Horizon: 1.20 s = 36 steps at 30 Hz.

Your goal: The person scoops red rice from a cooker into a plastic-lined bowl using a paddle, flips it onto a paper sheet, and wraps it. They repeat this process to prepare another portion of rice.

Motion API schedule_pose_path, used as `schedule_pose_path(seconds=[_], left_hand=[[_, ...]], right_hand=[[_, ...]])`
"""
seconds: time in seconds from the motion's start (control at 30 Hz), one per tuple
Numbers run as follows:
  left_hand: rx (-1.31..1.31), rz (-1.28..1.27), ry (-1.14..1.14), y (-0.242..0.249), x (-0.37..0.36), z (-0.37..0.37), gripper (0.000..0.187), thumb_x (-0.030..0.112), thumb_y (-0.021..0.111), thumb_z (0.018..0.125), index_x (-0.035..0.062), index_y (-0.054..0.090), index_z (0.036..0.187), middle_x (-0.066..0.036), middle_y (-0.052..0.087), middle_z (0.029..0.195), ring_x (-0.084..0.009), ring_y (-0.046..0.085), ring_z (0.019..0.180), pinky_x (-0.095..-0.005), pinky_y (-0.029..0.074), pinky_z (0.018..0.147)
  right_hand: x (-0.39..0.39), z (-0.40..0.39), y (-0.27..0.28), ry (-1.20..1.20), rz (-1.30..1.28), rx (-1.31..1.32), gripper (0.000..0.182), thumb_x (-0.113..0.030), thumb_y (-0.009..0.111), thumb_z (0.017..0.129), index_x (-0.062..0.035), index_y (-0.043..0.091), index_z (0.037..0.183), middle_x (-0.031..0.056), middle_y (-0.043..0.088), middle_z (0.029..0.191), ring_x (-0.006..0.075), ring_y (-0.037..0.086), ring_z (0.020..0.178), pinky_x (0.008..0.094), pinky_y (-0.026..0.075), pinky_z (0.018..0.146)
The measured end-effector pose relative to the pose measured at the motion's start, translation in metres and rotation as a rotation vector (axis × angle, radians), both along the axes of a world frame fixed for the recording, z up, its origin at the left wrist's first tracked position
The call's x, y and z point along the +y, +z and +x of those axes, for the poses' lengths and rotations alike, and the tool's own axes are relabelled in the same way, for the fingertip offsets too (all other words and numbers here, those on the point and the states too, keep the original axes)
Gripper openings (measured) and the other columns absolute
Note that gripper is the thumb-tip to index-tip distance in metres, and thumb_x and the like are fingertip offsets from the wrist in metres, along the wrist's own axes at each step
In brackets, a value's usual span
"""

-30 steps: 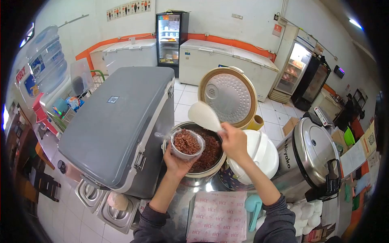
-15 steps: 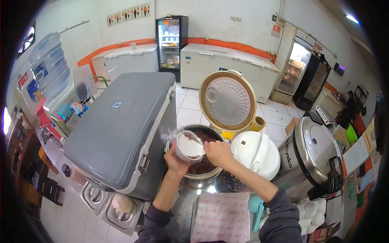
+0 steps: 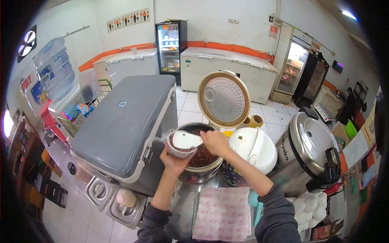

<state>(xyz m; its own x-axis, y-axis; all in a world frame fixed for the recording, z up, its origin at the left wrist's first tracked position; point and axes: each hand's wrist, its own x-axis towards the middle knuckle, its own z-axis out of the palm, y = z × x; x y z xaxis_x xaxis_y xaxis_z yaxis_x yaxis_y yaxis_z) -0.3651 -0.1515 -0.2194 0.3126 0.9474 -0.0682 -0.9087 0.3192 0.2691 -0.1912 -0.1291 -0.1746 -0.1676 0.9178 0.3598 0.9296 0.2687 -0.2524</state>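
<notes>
My left hand (image 3: 174,163) holds up a small bowl (image 3: 178,153) lined with clear plastic that sticks out at its left. Some dark reddish rice shows inside it. My right hand (image 3: 215,143) is closed on a white rice paddle (image 3: 189,141), whose flat blade lies across the bowl's mouth. Below both hands stands an open rice cooker (image 3: 195,177) with reddish-brown rice (image 3: 206,157) inside. Its round lid (image 3: 225,99) is tilted up at the back. The bowl hides part of the cooker's left rim.
A big grey cooler box (image 3: 125,117) stands close at left, with steel lidded pans (image 3: 135,214) before it. Right are a closed white-lidded cooker (image 3: 239,146) and a large steel Miyako cooker (image 3: 302,152). Printed paper (image 3: 221,214) and a turquoise scoop (image 3: 258,212) lie in front.
The bowl has tipped more upright and shifted slightly left. The paddle has turned flatter across its mouth. My right hand has risen a little, and the camera view has shifted slightly.
</notes>
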Motion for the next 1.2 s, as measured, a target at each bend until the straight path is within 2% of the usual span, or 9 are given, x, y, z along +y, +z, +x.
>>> schedule_pose_path(seconds=[0.23, 0.3, 0.43, 0.53, 0.57, 0.67, 0.87, 0.93, 1.2], left_hand=[[-0.067, 0.015, 0.006, 0.004, -0.058, -0.006, 0.054, 0.049, 0.033, 0.087, 0.0154, 0.041, 0.129, -0.013, 0.042, 0.131, -0.0373, 0.044, 0.117, -0.0565, 0.045, 0.086], [-0.019, 0.027, -0.039, -0.016, -0.081, -0.001, 0.056, 0.047, 0.034, 0.087, 0.0106, 0.04, 0.129, -0.013, 0.043, 0.13, -0.0343, 0.043, 0.118, -0.0525, 0.04, 0.094], [0.284, 0.019, -0.114, -0.059, -0.142, 0.023, 0.049, 0.037, 0.038, 0.086, 0.0087, 0.043, 0.126, -0.011, 0.048, 0.125, -0.029, 0.047, 0.115, -0.044, 0.037, 0.097], [1.174, 0.531, -0.099, -0.111, -0.177, 0.047, 0.058, 0.031, 0.057, 0.077, 0.0086, 0.042, 0.127, -0.016, 0.048, 0.122, -0.0307, 0.047, 0.112, -0.0441, 0.038, 0.096], [1.522, 0.878, -0.023, -0.105, -0.186, 0.066, 0.065, 0.031, 0.064, 0.072, 0.0094, 0.041, 0.128, -0.018, 0.046, 0.122, -0.0325, 0.046, 0.112, -0.0443, 0.039, 0.095], [2.111, 1.296, -0.24, -0.163, -0.224, 0.111, 0.076, 0.035, 0.07, 0.065, 0.0099, 0.038, 0.129, -0.022, 0.04, 0.126, -0.0412, 0.041, 0.114, -0.0474, 0.041, 0.091], [2.015, 1.084, -0.19, -0.158, -0.224, 0.113, 0.078, 0.037, 0.071, 0.063, 0.009, 0.039, 0.128, -0.021, 0.038, 0.126, -0.0421, 0.04, 0.113, -0.046, 0.041, 0.09], [1.791, 0.888, -0.122, -0.14, -0.203, 0.092, 0.077, 0.036, 0.073, 0.062, 0.0078, 0.04, 0.126, -0.023, 0.039, 0.122, -0.0407, 0.043, 0.11, -0.0442, 0.042, 0.088], [2.203, 0.42, 0.165, -0.163, -0.12, 0.007, 0.076, 0.025, 0.073, 0.067, 0.0057, 0.034, 0.129, -0.024, 0.032, 0.122, -0.0429, 0.043, 0.109, -0.0443, 0.041, 0.089]], right_hand=[[0.032, 0.011, -0.009, -0.037, 0.226, -0.144, 0.036, -0.029, 0.044, 0.088, -0.0075, 0.063, 0.067, 0.0142, 0.06, 0.058, 0.0336, 0.061, 0.059, 0.0489, 0.046, 0.063], [0.028, 0.01, -0.019, 0.001, -0.009, -0.4, 0.023, -0.026, 0.049, 0.085, -0.0083, 0.063, 0.081, 0.0145, 0.063, 0.077, 0.03, 0.062, 0.081, 0.0471, 0.041, 0.083], [-0.015, 0.028, -0.045, -0.044, 0.376, -0.294, 0.023, -0.016, 0.055, 0.08, -0.0065, 0.058, 0.1, 0.0139, 0.056, 0.106, 0.0288, 0.049, 0.108, 0.0463, 0.03, 0.096], [-0.085, 0.05, -0.026, -0.037, 0.378, 0.053, 0.031, -0.004, 0.056, 0.072, -0.0037, 0.055, 0.103, 0.0123, 0.054, 0.109, 0.0295, 0.043, 0.115, 0.0477, 0.03, 0.096], [-0.111, 0.061, -0.022, -0.055, 0.367, 0.14, 0.029, -0.004, 0.055, 0.073, -0.0038, 0.056, 0.102, 0.0122, 0.054, 0.106, 0.0295, 0.046, 0.109, 0.0456, 0.032, 0.092], [-0.189, 0.084, -0.039, -0.164, 0.376, 0.338, 0.019, -0.001, 0.052, 0.074, -0.0025, 0.057, 0.092, 0.0127, 0.055, 0.092, 0.0307, 0.052, 0.088, 0.0397, 0.038, 0.077], [-0.341, 0.088, -0.161, -0.31, -0.076, 0.693, 0.018, 0.001, 0.057, 0.07, -0.0047, 0.059, 0.087, 0.0117, 0.057, 0.087, 0.0303, 0.054, 0.086, 0.0364, 0.042, 0.075], [-0.372, 0.089, -0.197, -0.135, -0.249, 0.549, 0.026, -0.005, 0.063, 0.068, -0.0081, 0.059, 0.094, 0.0096, 0.056, 0.097, 0.0288, 0.052, 0.095, 0.037, 0.041, 0.08], [-0.392, 0.093, -0.209, 0.151, -0.493, 0.258, 0.047, -0.024, 0.071, 0.065, -0.0162, 0.056, 0.109, 0.0057, 0.048, 0.118, 0.0271, 0.043, 0.112, 0.0426, 0.034, 0.091]])
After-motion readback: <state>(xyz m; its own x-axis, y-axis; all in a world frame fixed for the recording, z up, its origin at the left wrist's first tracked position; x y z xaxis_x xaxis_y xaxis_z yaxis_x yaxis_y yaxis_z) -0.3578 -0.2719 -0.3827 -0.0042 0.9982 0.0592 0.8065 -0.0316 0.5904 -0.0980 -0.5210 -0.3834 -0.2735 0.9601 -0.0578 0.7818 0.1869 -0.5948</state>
